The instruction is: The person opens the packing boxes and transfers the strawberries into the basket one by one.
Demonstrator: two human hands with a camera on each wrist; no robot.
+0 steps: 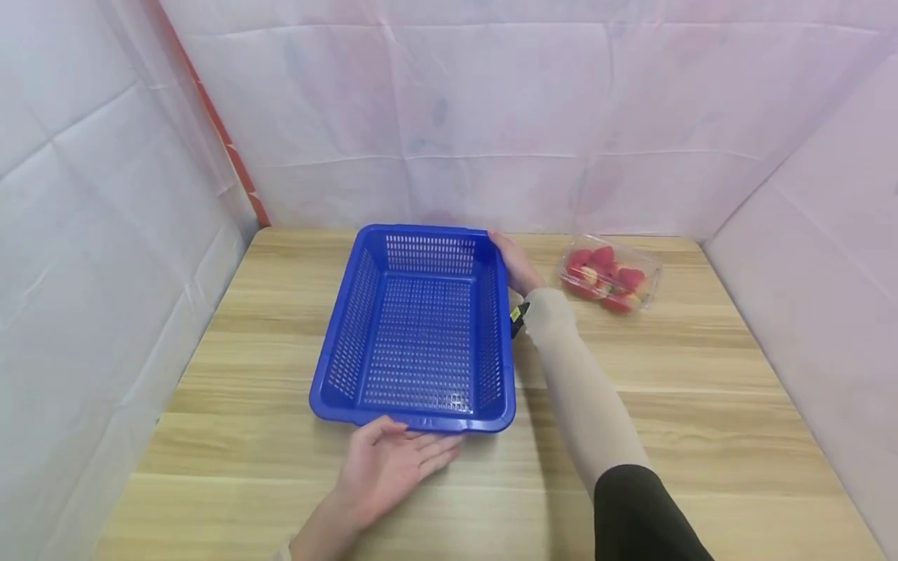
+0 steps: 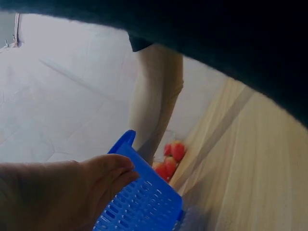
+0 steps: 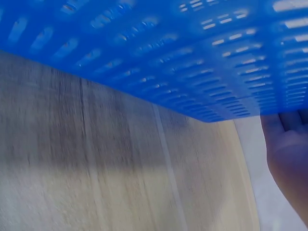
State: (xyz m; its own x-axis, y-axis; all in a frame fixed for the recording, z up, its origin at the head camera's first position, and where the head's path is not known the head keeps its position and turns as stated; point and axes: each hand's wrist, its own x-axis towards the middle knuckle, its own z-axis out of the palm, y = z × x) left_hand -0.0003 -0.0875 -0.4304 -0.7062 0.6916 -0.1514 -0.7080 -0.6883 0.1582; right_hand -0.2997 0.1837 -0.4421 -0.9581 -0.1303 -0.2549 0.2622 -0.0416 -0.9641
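Note:
A blue plastic basket (image 1: 419,343) with slotted walls and base holds nothing and lies between my two hands. My left hand (image 1: 382,475) is palm up at its near rim, the thumb touching the rim and the fingers stretched out below it. In the left wrist view, the thumb and fingers of that hand (image 2: 82,185) meet the basket's side (image 2: 144,197). My right hand (image 1: 517,263) grips the far right corner; in the right wrist view its fingers are partly hidden behind the slotted wall (image 3: 192,62). Whether the base touches the table cannot be seen.
A clear plastic box of strawberries (image 1: 609,276) stands at the back right, beyond my right forearm. The wooden table (image 1: 701,405) is bounded by white sheet walls (image 1: 491,101) at the back and both sides. A black strap (image 1: 519,318) shows at my right wrist.

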